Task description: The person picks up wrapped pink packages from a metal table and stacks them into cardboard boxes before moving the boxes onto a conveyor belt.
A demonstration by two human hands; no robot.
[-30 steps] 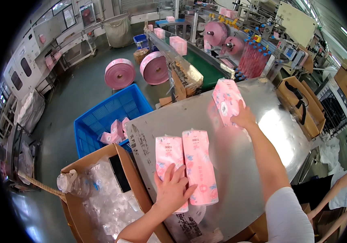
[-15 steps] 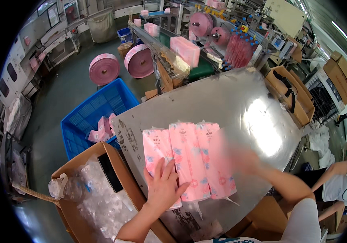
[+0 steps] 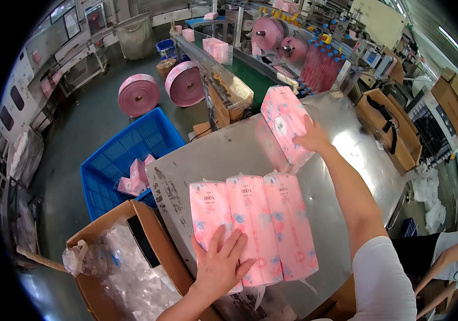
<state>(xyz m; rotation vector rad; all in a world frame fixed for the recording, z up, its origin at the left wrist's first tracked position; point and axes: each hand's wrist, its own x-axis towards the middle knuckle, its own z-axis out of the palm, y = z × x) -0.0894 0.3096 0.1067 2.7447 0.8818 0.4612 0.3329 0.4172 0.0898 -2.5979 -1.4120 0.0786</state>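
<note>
Three pink, flower-printed tissue packs lie side by side on the metal table: a left pack (image 3: 207, 206), a middle pack (image 3: 254, 230) and a right pack (image 3: 291, 230). My left hand (image 3: 221, 262) rests on the left and middle packs with its fingers spread, so it is open. At the far side of the table, my right hand (image 3: 314, 137) grips the right side of another tissue pack (image 3: 282, 122). That pack is tilted at the end of the green conveyor. Its far side and the fingertips behind it are partly hidden.
More packs (image 3: 217, 49) ride on the conveyor (image 3: 247, 80). A blue crate (image 3: 100, 166) with several packs and a carton (image 3: 170, 267) of clear plastic bags stand at left. Another open carton (image 3: 403, 134) is at right. A person (image 3: 456, 257) stands at the right edge.
My right hand has reached forward from beside the three packs and taken hold of a pack at the conveyor's end. The three packs and my left hand appear slightly lower in view.
</note>
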